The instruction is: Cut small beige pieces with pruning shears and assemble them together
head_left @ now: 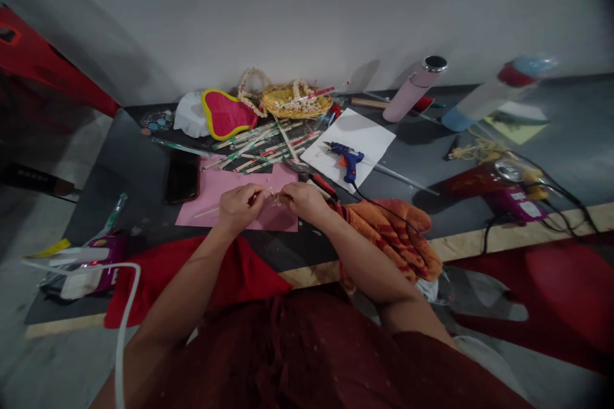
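Dark grey covers the top of the counter (pixel 127 163), which has a pale front edge and stands against a plain grey wall (pixel 288 6). A red cloth (pixel 240 275) lies along the near side, and an orange towel (pixel 384 223) is bunched to the right. Across the middle are a pink sheet (pixel 283 223), a dark phone (pixel 182 177) at its left edge, scattered sticks (pixel 259 147) with printed wrapping, and a blue glue gun (pixel 352 163) on white paper (pixel 369 134). Behind the sticks sits a yellow woven basket (pixel 268 105); farther right stands a pink flask (pixel 410 96).

The bottle (pixel 489 99) beyond it is blurred, a red chair (pixel 570 281) is cut off at the right, and a white cable (pixel 127 319) runs out of view at the bottom.

Over the pink sheet, the small pale piece (pixel 275 197) is between the two hands, too small to identify. The left hand (pixel 242 206) is curled, its grip pinching one side; the right hand (pixel 304 201) has its grip pressed together on the other, most fingers hidden.
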{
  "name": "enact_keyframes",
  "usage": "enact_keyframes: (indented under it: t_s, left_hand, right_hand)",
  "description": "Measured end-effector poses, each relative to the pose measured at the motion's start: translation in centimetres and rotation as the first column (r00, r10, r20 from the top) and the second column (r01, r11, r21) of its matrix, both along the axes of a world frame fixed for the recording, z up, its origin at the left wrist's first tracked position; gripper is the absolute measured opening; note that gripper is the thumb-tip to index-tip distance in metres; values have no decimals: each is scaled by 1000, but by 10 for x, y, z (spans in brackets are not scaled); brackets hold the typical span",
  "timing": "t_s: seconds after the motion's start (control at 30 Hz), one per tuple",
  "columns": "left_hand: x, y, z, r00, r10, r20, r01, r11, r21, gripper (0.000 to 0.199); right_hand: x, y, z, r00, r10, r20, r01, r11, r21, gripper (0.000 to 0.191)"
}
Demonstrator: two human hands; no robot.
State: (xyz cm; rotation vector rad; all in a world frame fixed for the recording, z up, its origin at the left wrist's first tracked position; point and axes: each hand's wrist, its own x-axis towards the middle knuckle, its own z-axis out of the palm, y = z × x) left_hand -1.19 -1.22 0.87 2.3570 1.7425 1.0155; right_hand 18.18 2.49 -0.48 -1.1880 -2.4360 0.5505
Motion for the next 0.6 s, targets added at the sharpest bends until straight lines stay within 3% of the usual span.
enact_keyframes:
  t_s: [0.1, 0.3, 0.43, 0.6]
  left_hand:
    - [0, 0, 0, 1000, 5, 5, -5, 1000, 7, 16]
    - [-1, 1, -3, 999, 26, 22, -26, 1000, -4, 16]
    - [-2, 1, -3, 999, 21, 43, -21, 1000, -12, 16]
    - [-2, 1, -1, 998, 11, 55, -11, 1000, -1, 17]
  right_hand:
    - [8, 3, 11, 998, -55, 16, 54, 997, 46, 22]
    - [33, 7, 32, 906, -389, 167, 361, 916, 175, 22]
    - [39, 9, 26, 865, -403, 299, 378, 915, 139, 31]
    - [38, 10, 22, 858, -394, 330, 376, 919, 120, 22]
